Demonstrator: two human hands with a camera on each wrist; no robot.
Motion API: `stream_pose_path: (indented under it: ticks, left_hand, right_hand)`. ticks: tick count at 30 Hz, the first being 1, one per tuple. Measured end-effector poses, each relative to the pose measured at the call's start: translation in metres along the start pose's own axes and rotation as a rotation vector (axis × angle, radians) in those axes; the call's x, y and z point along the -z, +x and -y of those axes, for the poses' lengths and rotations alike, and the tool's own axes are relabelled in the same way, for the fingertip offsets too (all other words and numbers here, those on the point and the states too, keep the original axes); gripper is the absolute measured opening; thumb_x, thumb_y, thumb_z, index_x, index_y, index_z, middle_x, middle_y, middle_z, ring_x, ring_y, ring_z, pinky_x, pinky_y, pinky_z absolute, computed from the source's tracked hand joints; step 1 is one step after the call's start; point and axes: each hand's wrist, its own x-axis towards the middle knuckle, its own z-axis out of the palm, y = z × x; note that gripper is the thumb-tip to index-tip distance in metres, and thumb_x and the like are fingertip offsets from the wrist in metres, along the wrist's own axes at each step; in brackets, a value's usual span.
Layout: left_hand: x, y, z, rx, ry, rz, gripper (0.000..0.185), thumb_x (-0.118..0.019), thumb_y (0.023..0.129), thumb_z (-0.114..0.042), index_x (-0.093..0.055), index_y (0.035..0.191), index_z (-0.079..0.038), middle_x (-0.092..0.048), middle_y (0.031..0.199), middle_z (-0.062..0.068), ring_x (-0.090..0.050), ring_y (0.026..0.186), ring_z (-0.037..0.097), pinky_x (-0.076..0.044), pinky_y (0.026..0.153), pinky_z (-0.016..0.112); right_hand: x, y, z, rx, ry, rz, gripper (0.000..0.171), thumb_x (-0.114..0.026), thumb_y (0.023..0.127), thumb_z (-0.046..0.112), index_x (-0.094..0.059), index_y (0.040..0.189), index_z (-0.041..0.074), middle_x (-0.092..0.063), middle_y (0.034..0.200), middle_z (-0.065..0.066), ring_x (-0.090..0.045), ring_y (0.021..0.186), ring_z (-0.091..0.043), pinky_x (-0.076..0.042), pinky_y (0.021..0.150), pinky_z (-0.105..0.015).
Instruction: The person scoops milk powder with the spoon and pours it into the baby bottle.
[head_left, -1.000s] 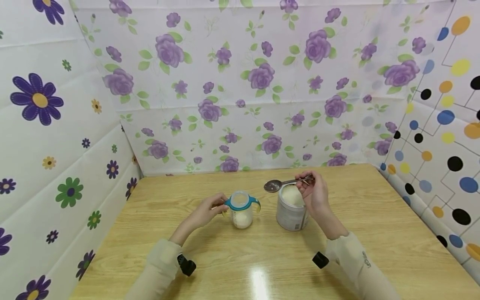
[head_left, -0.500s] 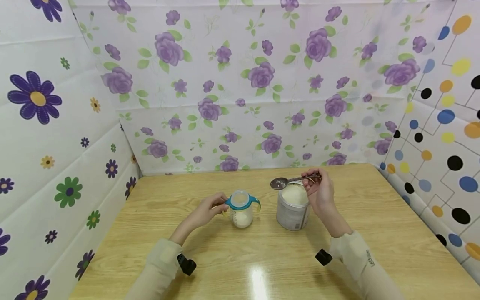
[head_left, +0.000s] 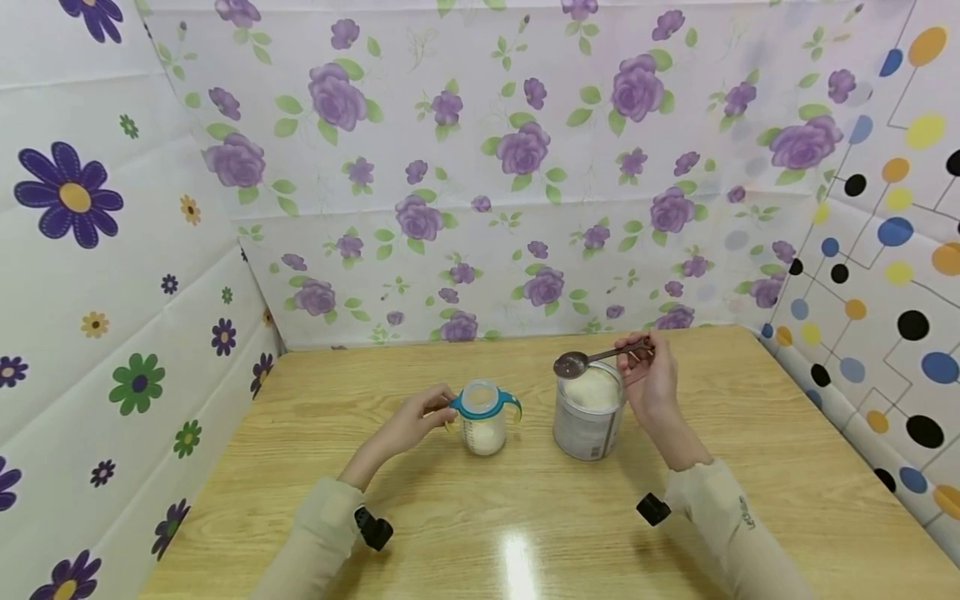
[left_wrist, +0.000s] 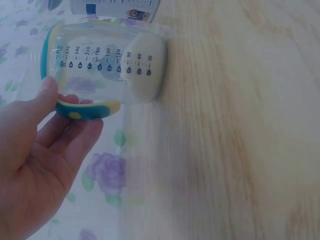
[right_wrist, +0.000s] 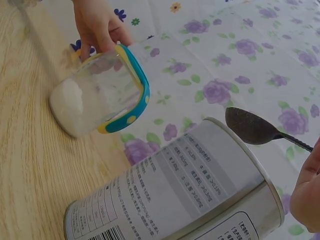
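Note:
In the head view a clear baby bottle [head_left: 483, 435] with a teal-and-yellow two-handled collar stands upright on the table, white powder at its bottom. My left hand [head_left: 415, 419] pinches its left handle [left_wrist: 86, 110] between thumb and fingers. To the right of the bottle stands an open grey-white can [head_left: 585, 432], filled with pale powder [head_left: 594, 390]. My right hand [head_left: 651, 379] grips a metal spoon [head_left: 572, 364] by the end of its handle. The spoon's bowl is over the can's rim, with only a few light specks in it.
A wooden table [head_left: 480, 517] carries both containers. Behind it hangs a white cloth [head_left: 480, 275] with purple roses. Patterned sheets close off the left and right sides. A black wrist camera [head_left: 653, 509] sits by the right sleeve.
My right hand and the spoon have moved right, so the spoon's bowl has gone from left of the can to over its rim. The left hand and bottle stay put.

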Motion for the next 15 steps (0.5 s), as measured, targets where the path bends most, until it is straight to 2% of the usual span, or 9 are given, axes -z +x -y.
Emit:
stream_pose_path:
  ticks: [8, 15]
  left_hand:
    - [-0.0002, -0.0014, -0.0001, 0.006, 0.003, -0.004, 0.011, -0.053, 0.101, -0.021, -0.058, 0.108, -0.014, -0.066, 0.105, 0.021, -0.064, 0.093, 0.032, -0.051, 0.085, 0.056]
    - [-0.0010, -0.0003, -0.0003, 0.011, -0.005, -0.016, 0.013, -0.053, 0.100, -0.021, -0.058, 0.109, -0.012, -0.066, 0.106, 0.020, -0.063, 0.096, 0.036, -0.052, 0.085, 0.055]
  right_hand:
    - [0.0049, 0.0019, 0.0025, 0.027, -0.012, 0.021, 0.039, -0.043, 0.104, 0.031, -0.061, 0.079, 0.007, -0.067, 0.074, -0.004, -0.054, 0.052, -0.011, -0.043, 0.048, -0.018]
    - [0.0078, 0.0036, 0.0023, 0.048, -0.054, 0.018, 0.039, -0.042, 0.104, 0.031, -0.061, 0.078, 0.008, -0.066, 0.071, -0.003, -0.052, 0.051, -0.010, -0.039, 0.045, -0.017]
